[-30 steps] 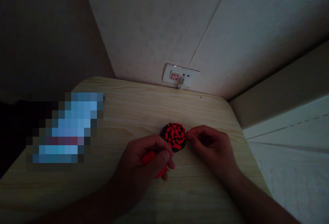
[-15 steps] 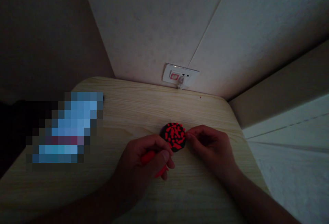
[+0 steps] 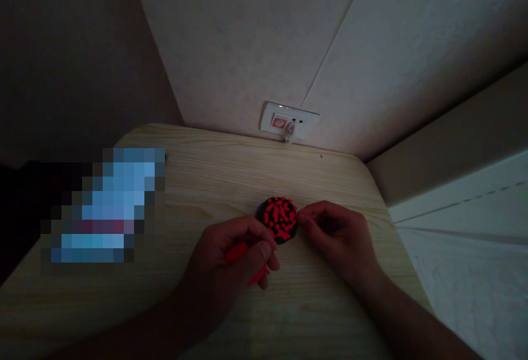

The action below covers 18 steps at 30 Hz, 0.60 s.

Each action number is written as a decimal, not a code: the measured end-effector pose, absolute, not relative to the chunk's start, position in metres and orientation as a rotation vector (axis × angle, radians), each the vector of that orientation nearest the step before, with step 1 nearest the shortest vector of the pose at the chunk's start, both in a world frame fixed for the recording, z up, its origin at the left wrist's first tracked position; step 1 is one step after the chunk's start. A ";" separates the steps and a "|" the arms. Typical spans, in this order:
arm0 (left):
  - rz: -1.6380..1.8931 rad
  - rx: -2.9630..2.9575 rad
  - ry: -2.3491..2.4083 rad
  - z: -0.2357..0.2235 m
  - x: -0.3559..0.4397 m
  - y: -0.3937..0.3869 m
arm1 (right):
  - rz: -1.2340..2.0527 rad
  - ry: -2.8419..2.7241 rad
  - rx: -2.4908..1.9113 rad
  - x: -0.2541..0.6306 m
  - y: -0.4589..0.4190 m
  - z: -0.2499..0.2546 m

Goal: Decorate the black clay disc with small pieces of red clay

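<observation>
A round black disc [image 3: 280, 220] dotted with several small red bits and strips lies on the wooden tabletop [image 3: 231, 167]. Around a lump of soft red material, perhaps modelling clay [image 3: 236, 252], the fingers of my left hand [image 3: 235, 255] are curled, at the disc's near left side. Part of that lump shows between thumb and fingers; the rest is covered. At the disc's right edge, my right hand [image 3: 340, 233] has thumb and forefinger pinched together. Whatever sits between those fingertips is too small to make out.
On the left of the table a bright blurred-out rectangle [image 3: 119, 195] lies slanted. A wall socket [image 3: 289, 120] with a clear plug in it sits just above the back edge. A tiny dark red speck [image 3: 321, 156] lies near that edge. White fabric [image 3: 474, 283] is beyond the right side.
Hardly anything differs. Both hands keep their places by the disc, and the whole view has shifted very slightly.
</observation>
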<state>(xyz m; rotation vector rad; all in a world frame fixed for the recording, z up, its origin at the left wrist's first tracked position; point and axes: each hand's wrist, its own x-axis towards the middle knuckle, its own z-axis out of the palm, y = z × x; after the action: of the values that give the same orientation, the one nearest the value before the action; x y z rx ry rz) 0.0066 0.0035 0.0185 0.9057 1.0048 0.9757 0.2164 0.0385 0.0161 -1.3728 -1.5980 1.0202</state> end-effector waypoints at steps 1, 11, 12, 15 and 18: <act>0.974 0.907 1.006 0.018 0.007 0.004 | 1.017 -1.600 -1.370 0.217 0.039 0.016; 0.985 0.916 0.993 0.015 0.007 0.003 | 1.016 -1.601 -1.375 0.218 0.038 0.015; 0.987 0.921 0.991 0.015 0.007 0.002 | 1.016 -1.599 -1.377 0.217 0.038 0.015; 0.985 0.926 0.987 0.016 0.006 0.001 | 1.005 -1.588 -1.370 0.217 0.038 0.015; 0.973 0.915 1.001 0.018 0.006 0.002 | 0.982 -1.579 -1.357 0.218 0.039 0.016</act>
<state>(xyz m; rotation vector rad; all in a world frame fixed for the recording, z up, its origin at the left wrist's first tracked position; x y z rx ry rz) 0.0059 0.0021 0.0177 0.9146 1.0007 0.9729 0.2179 0.0386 0.0162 -1.3570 -1.5788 0.9823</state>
